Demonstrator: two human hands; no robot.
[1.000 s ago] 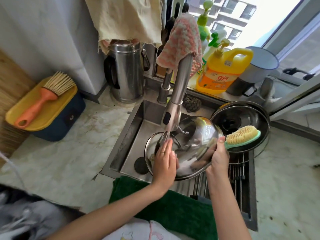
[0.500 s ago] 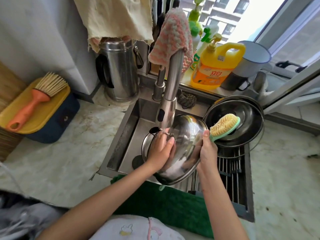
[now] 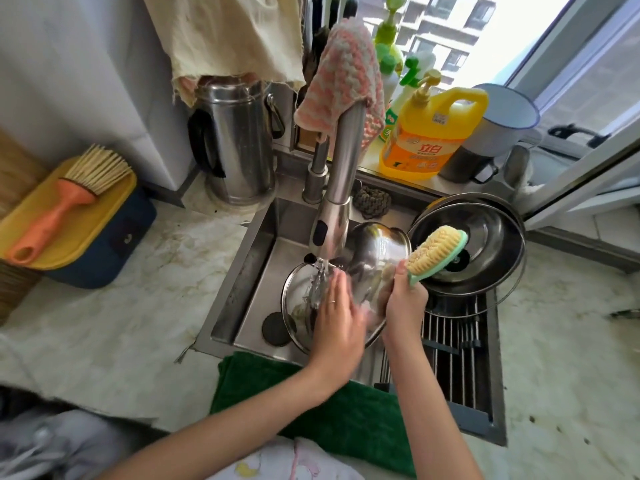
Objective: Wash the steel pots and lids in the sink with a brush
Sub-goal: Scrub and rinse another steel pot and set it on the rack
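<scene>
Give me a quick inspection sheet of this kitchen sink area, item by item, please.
Surface: marble counter around a steel sink; water runs from the faucet.
Job's things: steel lid tilted under the stream; green-backed brush; steel pot on the drying rack.
Clutter: yellow detergent bottle, steel jug, orange brush on a yellow-lidded box, green towel at the sink's front edge, pink cloth over the faucet.
Hands: left hand flat against the lid; right hand grips the brush handle.
Cables: nothing seen.
Surroundings: window at the right, buildings outside.
</scene>
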